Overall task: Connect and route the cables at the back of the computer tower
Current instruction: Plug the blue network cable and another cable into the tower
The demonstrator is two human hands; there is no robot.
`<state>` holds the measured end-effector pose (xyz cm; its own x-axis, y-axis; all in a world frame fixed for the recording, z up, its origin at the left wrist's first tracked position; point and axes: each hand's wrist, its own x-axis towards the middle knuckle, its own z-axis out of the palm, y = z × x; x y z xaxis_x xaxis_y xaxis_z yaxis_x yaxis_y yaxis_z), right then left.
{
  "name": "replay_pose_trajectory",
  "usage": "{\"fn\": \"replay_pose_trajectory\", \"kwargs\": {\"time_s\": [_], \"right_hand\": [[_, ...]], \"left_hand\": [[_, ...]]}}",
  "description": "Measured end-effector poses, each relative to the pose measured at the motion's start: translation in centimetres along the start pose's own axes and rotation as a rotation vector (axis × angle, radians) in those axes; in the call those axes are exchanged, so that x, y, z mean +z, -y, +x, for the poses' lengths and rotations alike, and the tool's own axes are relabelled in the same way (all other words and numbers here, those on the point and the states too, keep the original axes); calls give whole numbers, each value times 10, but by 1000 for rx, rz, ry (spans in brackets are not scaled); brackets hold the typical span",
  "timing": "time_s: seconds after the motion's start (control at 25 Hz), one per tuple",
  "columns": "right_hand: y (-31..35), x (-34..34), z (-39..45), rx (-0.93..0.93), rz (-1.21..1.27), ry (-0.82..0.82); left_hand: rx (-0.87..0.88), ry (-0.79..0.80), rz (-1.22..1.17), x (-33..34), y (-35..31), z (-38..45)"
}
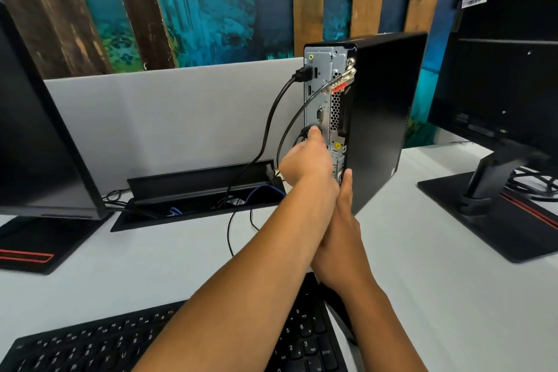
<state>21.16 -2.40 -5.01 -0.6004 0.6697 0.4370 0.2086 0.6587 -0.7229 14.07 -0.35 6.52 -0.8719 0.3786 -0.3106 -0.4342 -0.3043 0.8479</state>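
**Plug held at the rear panel of the tower**

A slim black computer tower (383,118) with a silver metal rear panel is seen standing upright on the white bench (422,251), right of centre in the frame. The left hand (305,157) is raised to the lower half of the rear panel, its fingers closed around a black cable plug (306,131) that is pressed against the ports there (whether the plug is fully seated cannot be told). The right hand (344,220) is laid against the bottom rear corner of the tower, thumb up along the edge; its fingers are hidden behind the left forearm, so how far they are curled cannot be told. The two forearms are crossed at the centre of the frame.

A thick black cable (268,127) is plugged into the upper part of the panel and is draped down to an open black cable tray (199,190) recessed in the bench, left of the tower. A thin grey cable (290,127) is hung in a loop from a silver lock fitting (347,74) near the top of the panel. A blue cable (265,190) lies inside the tray. A black keyboard (90,344) sits at the lower left, and black monitors stand at the left edge (36,142) and right edge (507,75).
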Motion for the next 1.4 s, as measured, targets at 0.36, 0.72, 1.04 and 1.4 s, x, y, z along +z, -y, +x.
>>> {"fn": "replay_pose_trajectory", "kwargs": {"time_s": [0.36, 0.72, 1.04, 1.4], "right_hand": [[2, -2, 1, 20, 20, -15], [-1, 0, 0, -4, -23, 5], [0, 2, 0, -23, -112, -7], [-7, 5, 2, -22, -120, -319]], "left_hand": [[-72, -57, -37, 5, -9, -19], [33, 69, 98, -6, 0, 8], [650, 369, 651, -100, 17, 49], [575, 238, 715, -175, 39, 80]]}}
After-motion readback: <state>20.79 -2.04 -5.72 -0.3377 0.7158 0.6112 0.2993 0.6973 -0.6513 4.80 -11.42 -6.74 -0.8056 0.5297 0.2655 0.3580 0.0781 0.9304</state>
